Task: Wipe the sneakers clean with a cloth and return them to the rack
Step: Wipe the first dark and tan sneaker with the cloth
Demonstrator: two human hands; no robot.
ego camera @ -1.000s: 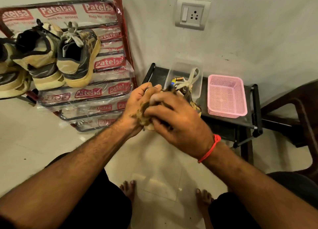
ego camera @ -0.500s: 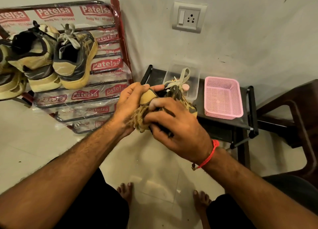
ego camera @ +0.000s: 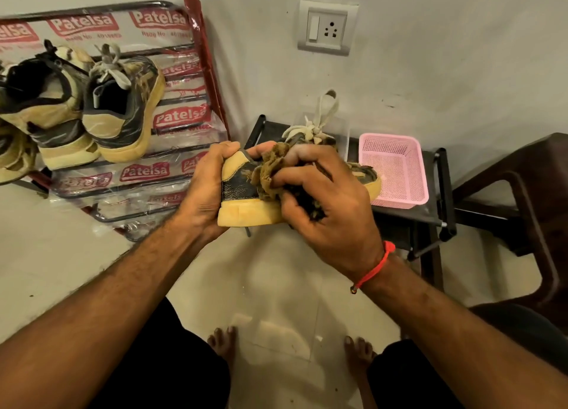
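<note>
The left hand [ego camera: 204,190] grips the heel of a sneaker [ego camera: 246,202], thumb over the top of the heel collar and fingers curled round the back and underside. The sneaker is held in the air between the knees, in front of the low black stand [ego camera: 430,215], heel toward the person and toe pointing right, near the basket; its yellow sole faces down and its pale laces [ego camera: 310,130] stick up behind the hands. The right hand [ego camera: 325,202] has its fingers curled round a bunched brown cloth [ego camera: 270,168], pressing it against the dark side of the sneaker just ahead of the heel. A red thread [ego camera: 376,265] circles the right wrist.

To the left a rack [ego camera: 196,39] with red posts and printed plastic wrap leans by the wall. Two more sneakers [ego camera: 123,104] of the same kind stand on its upper rung, heels outward, touching side by side, and part of another shoe shows at the far left edge. On the stand sit a pink basket [ego camera: 396,168] and, behind the hands, a clear box [ego camera: 344,132] mostly hidden. A wall socket [ego camera: 327,29] is above. A dark chair [ego camera: 528,193] is at right. Bare feet [ego camera: 222,344] rest on the tiled floor [ego camera: 46,248]
</note>
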